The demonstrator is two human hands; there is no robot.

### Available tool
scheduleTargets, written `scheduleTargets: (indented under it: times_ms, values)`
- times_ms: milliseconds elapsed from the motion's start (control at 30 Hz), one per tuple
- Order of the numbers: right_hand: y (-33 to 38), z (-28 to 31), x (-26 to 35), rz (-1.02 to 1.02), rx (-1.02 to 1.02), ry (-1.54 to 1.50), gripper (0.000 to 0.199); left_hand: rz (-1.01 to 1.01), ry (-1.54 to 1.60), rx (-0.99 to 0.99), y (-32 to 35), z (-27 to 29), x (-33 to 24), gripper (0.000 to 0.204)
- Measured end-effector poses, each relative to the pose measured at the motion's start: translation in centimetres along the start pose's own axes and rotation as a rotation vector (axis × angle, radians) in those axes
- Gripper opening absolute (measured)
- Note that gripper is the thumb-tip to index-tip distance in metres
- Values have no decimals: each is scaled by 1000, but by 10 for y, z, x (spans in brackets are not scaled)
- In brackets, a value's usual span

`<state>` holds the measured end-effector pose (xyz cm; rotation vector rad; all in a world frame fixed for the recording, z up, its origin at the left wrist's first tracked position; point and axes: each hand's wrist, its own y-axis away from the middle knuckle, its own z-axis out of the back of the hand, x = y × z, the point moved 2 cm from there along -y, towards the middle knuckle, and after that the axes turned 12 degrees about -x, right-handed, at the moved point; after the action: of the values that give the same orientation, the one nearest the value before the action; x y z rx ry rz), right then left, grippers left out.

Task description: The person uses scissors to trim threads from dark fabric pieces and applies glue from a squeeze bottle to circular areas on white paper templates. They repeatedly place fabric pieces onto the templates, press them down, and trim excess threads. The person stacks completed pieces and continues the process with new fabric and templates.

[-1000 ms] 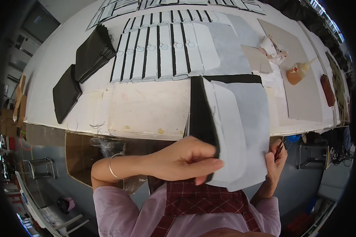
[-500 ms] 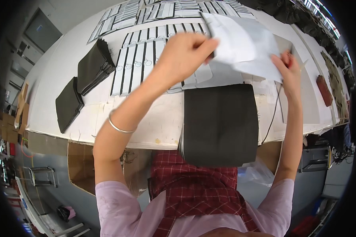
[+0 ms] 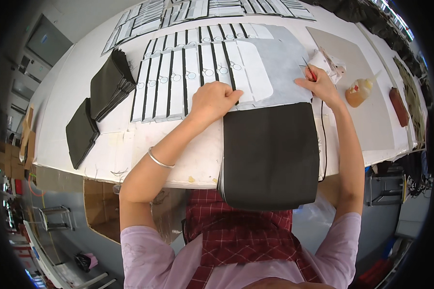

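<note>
A pale grey-white sheet lies flat at the right end of overlapping pale panels with black strips and small drawn circles. My left hand is closed at its near left edge, thumb and finger pinched there. At its right edge my right hand is closed around a thin pointed tool with a red handle, its thumb touching the sheet. The tool's exact kind is not clear. Just below, a thick stack of black fabric pieces hangs over the table's front edge.
Folded dark fabric bundles lie at the left. To the right are a grey board, a bottle of amber liquid, crumpled white wrapping and a brown-red block. A black cord runs beside the black stack.
The pale sheet, raised and bent in both hands before, now lies flat on the panels. Both hands have come down and nearer. The bottle and wrapping have come into sight.
</note>
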<state>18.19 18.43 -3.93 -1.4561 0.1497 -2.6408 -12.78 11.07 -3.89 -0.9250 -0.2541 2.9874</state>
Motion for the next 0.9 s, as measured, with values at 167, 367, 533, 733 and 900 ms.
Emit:
scheduleTargets:
  times_ms: [167,367,533,733,900]
  values:
    - [23,50,-14,219,-229,280,50,-166,81,-210,8,2,3,30]
    - [119,75,7,167,-198,85,37,-446,491,128,48,4,-75,12]
    - [178,77,14,14,-133,112,32,-548,519,312,67,-28,-124,11]
    - [200,75,8,34,-188,193,30,-753,248,180,72,-48,-145,10]
    - [204,68,14,134,-74,208,26,-742,174,178,71,-50,-148,11]
